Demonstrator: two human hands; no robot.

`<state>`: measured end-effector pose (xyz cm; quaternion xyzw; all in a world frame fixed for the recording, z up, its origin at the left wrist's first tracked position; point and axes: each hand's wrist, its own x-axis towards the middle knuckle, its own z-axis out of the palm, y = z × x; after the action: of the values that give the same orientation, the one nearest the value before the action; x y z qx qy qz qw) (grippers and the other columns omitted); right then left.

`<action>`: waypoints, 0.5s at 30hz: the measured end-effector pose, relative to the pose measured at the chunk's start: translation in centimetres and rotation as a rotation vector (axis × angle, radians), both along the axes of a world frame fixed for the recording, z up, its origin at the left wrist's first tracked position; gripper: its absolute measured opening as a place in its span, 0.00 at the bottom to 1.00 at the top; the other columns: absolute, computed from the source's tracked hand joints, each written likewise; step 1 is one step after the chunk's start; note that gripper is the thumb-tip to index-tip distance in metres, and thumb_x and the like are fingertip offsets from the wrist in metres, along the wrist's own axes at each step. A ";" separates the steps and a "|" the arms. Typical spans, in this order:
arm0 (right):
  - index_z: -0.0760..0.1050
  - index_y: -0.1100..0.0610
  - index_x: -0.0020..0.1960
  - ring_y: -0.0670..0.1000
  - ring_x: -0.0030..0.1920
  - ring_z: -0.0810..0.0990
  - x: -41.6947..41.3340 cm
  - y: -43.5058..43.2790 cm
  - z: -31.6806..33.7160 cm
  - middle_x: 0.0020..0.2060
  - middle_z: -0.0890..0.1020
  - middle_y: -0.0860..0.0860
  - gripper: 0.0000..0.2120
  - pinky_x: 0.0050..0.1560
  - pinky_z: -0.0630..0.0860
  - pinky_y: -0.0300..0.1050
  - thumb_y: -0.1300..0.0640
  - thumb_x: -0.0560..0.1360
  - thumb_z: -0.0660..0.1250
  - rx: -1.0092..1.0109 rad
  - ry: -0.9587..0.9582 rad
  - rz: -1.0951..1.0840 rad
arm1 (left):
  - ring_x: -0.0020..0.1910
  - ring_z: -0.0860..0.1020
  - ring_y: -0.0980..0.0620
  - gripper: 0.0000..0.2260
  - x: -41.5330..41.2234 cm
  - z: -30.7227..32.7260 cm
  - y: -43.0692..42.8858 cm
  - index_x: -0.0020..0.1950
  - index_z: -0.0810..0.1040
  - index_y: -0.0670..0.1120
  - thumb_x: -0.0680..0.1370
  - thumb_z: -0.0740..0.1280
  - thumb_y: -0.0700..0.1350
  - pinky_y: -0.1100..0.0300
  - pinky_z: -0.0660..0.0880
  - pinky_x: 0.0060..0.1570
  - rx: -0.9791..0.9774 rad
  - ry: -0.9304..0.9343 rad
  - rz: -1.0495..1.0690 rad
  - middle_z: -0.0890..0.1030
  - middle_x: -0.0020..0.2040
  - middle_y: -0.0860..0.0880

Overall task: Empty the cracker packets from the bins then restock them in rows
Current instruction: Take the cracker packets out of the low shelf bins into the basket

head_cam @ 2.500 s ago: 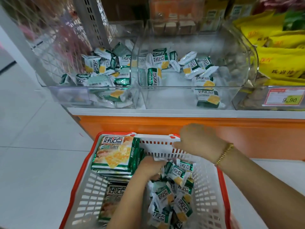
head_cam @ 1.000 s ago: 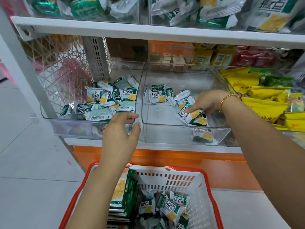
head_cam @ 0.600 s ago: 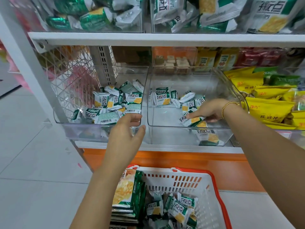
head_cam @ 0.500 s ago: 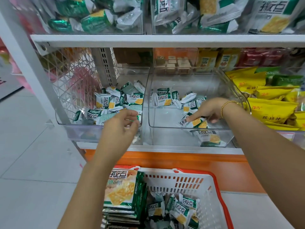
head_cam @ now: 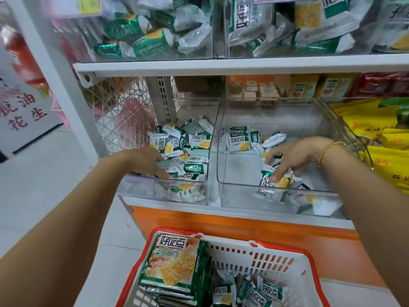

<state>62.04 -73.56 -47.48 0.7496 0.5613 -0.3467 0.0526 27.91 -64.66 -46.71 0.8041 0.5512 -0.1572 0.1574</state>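
Shop aisle, pale floor (head_cam: 44,185), white shelf (head_cam: 243,63) carrying two clear bins side by side, with a red-rimmed basket (head_cam: 287,247) below them. The left bin (head_cam: 143,189) holds a loose heap of cracker packets (head_cam: 199,140) pointing every way; the right bin (head_cam: 243,196) holds fewer, scattered front and back. My left hand (head_cam: 141,160) lies palm-down on the left heap; I cannot tell whether its fingers have closed on anything. My right hand (head_cam: 292,156) has thumb and curled fingers pinching a packet (head_cam: 276,181) just behind the front wall, its long axis roughly crosswise to the bin and printed face up. Risks, in my judgement: a bunched grab sheds packets over the low front lip to the floor, and those against the front wall get overlooked.
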 end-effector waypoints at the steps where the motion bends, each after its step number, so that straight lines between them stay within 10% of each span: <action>1: 0.74 0.48 0.57 0.46 0.44 0.74 0.0 0.0 0.1 0.60 0.72 0.51 0.23 0.33 0.72 0.35 0.52 0.65 0.79 0.014 -0.017 0.017 | 0.53 0.72 0.48 0.30 0.0 0.2 0.1 0.67 0.72 0.44 0.72 0.69 0.61 0.56 0.69 0.55 -0.027 0.014 0.012 0.74 0.57 0.46; 8: 0.67 0.50 0.70 0.51 0.50 0.81 -0.1 0.2 -0.3 0.66 0.72 0.53 0.44 0.43 0.80 0.39 0.43 0.58 0.80 -0.102 -0.110 0.116 | 0.48 0.75 0.49 0.33 2.1 0.5 1.3 0.70 0.68 0.39 0.72 0.73 0.55 0.57 0.71 0.52 -0.035 -0.365 0.209 0.78 0.60 0.41; 15: 0.62 0.55 0.74 0.49 0.40 0.79 0.3 -0.4 -0.4 0.53 0.74 0.50 0.45 0.37 0.77 0.37 0.47 0.64 0.79 -0.085 -0.046 0.025 | 0.19 0.67 0.52 0.20 6.3 -0.6 3.6 0.32 0.69 0.43 0.71 0.73 0.54 0.64 0.66 0.26 -0.122 -0.477 0.320 0.76 0.25 0.44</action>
<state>62.35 -74.01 -47.86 0.7475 0.5539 -0.3523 0.1016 34.21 -61.02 -47.36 0.7102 0.6082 0.0301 0.3534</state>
